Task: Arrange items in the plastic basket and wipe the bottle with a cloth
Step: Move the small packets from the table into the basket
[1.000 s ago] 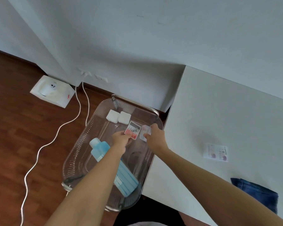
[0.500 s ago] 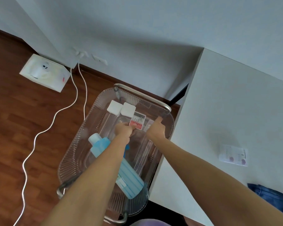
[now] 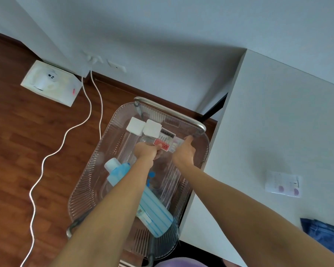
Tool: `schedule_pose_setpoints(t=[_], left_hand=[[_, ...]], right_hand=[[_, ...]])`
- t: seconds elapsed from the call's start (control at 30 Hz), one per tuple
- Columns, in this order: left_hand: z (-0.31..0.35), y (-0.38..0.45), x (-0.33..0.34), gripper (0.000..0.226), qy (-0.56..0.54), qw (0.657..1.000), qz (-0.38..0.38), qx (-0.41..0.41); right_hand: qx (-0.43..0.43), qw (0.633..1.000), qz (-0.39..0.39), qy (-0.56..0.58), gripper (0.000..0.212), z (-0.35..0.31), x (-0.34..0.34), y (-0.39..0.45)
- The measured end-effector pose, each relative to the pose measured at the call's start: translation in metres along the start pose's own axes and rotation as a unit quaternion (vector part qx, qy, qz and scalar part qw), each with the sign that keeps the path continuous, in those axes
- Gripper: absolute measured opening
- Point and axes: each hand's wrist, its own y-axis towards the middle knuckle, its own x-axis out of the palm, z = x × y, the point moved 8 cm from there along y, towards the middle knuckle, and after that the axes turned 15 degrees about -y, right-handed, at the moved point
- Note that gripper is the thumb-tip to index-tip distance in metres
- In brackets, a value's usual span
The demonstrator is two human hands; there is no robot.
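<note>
- Wooden floor (image 3: 17,160) lies on the left, a white table (image 3: 278,132) on the right; a clear plastic basket (image 3: 89,182) with metal handles stands between them, against the table edge.
- Left hand (image 3: 146,152): closed, pinching the near edge of a small red-and-black card (image 3: 163,141) at the far end of the basket.
- Right hand (image 3: 184,154): fingers curled at a small clear packet (image 3: 175,145) just right of the card; whether it grips the packet or only steadies it cannot be told.
- Two white square pads (image 3: 143,127) lie side by side at the far end, touching the card's far left corner.
- Blue bottle (image 3: 143,197) lies on its side in the near half of the basket, cap toward the far left, partly hidden under the left forearm.
- Blue cloth (image 3: 324,234) lies on the table at the near right edge, well apart from the bottle.
- White paper slip (image 3: 282,185) lies on the table, outside the basket.
- Status, arranging: judged to be in progress; pads appear placed, card and packet being set beside them.
- Status, wiping: judged not yet begun; neither hand holds the bottle or the cloth.
</note>
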Motion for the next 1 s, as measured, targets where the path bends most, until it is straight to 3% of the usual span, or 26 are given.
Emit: schedule_pose_setpoints(t=[0.1, 0.4, 0.63, 0.8, 0.9, 1.0], left_hand=[[-0.002, -0.002, 0.0, 0.014, 0.005, 1.0, 0.001, -0.003], [0.004, -0.031, 0.004, 0.029, 0.028, 0.999, -0.022, -0.002], [0.029, -0.085, 0.016, 0.009, 0.113, 0.984, -0.044, 0.13], [0.05, -0.144, 0.047, 0.021, 0.221, 0.917, -0.085, 0.322], [0.048, -0.187, 0.082, 0.024, 0.24, 0.872, -0.16, 0.396], [0.034, -0.22, 0.118, 0.023, 0.269, 0.838, -0.225, 0.418]], right_hand=[[-0.006, 1.0, 0.006, -0.012, 0.074, 0.0, 0.0, 0.0], [-0.054, 0.998, 0.014, 0.0, 0.066, -0.005, -0.017, -0.019], [-0.158, 0.987, 0.005, 0.013, 0.039, -0.013, -0.051, -0.058], [-0.247, 0.969, 0.009, 0.014, 0.019, 0.009, -0.098, -0.082], [-0.234, 0.971, 0.043, 0.033, 0.013, 0.048, -0.14, -0.085], [-0.193, 0.977, 0.07, 0.061, 0.013, 0.099, -0.181, -0.082]])
